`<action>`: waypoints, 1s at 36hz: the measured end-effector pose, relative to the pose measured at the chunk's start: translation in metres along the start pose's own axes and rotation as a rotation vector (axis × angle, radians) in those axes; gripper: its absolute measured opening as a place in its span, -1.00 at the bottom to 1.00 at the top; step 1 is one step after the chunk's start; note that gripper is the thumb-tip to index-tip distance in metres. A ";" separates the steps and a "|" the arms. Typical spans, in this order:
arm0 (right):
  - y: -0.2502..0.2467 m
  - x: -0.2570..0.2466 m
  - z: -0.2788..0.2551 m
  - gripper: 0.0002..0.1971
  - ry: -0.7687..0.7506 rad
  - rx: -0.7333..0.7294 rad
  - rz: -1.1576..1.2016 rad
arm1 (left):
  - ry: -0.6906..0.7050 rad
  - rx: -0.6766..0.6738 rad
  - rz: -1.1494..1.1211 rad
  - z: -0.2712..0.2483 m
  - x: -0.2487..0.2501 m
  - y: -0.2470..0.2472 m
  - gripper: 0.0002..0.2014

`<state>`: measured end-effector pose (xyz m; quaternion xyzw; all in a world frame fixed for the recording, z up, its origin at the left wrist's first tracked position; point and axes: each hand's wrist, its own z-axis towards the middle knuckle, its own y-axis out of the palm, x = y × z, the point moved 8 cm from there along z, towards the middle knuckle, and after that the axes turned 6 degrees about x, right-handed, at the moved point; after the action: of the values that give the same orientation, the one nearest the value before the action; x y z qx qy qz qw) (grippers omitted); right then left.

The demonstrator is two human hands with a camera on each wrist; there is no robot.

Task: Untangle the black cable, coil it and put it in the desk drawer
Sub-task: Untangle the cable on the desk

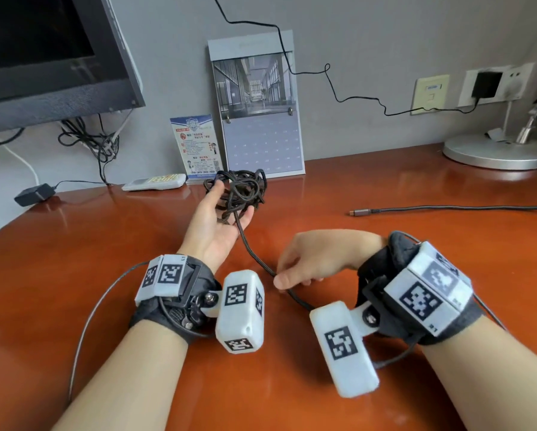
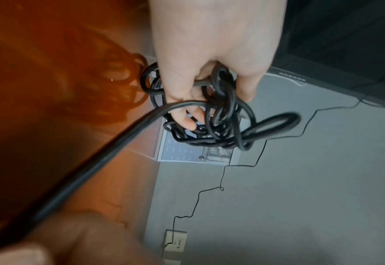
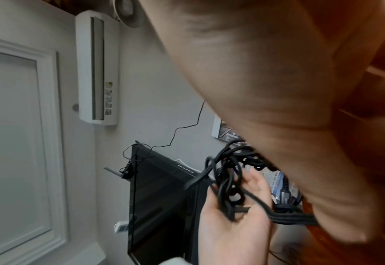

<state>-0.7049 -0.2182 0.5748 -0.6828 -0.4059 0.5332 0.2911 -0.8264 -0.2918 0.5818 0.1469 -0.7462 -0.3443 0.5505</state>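
Observation:
The black cable (image 1: 242, 189) is a knotted tangle held above the red-brown desk (image 1: 385, 188). My left hand (image 1: 226, 213) lies palm up under it, thumb and fingers hooked through the loops; the left wrist view shows the fingers (image 2: 187, 122) curled round the tangle (image 2: 227, 125). One loose strand (image 1: 254, 256) runs down from the tangle to my right hand (image 1: 287, 279), which pinches it between thumb and fingertips close to the desk. Past the pinch the strand disappears under the right wrist camera. The right wrist view shows the tangle (image 3: 227, 179) on the left palm (image 3: 237, 224). No drawer is in view.
A grey cable end with a metal plug (image 1: 358, 212) lies on the desk to the right. At the back stand a calendar (image 1: 257, 119), a card (image 1: 195, 144), a remote (image 1: 153, 182) and a lamp base (image 1: 494, 150). A monitor (image 1: 43, 57) hangs at the left.

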 end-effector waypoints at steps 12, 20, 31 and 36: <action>-0.061 0.059 0.003 -0.75 0.273 0.702 -0.021 | -0.080 -0.011 -0.075 0.009 0.008 -0.019 -0.83; -0.087 0.113 -0.022 -0.80 0.519 0.996 0.104 | -0.191 -0.146 0.220 -0.003 -0.013 -0.006 -0.72; -0.099 0.107 -0.031 -0.84 0.385 1.139 0.174 | -0.218 -0.140 0.144 -0.010 -0.020 0.002 -0.58; -0.097 0.093 -0.029 -0.88 0.311 1.103 0.163 | -0.186 -0.092 0.039 -0.009 -0.020 0.001 -0.56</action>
<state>-0.6907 -0.0878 0.6170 -0.5294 0.0335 0.5800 0.6182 -0.8106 -0.2826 0.5696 0.0745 -0.7802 -0.3796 0.4916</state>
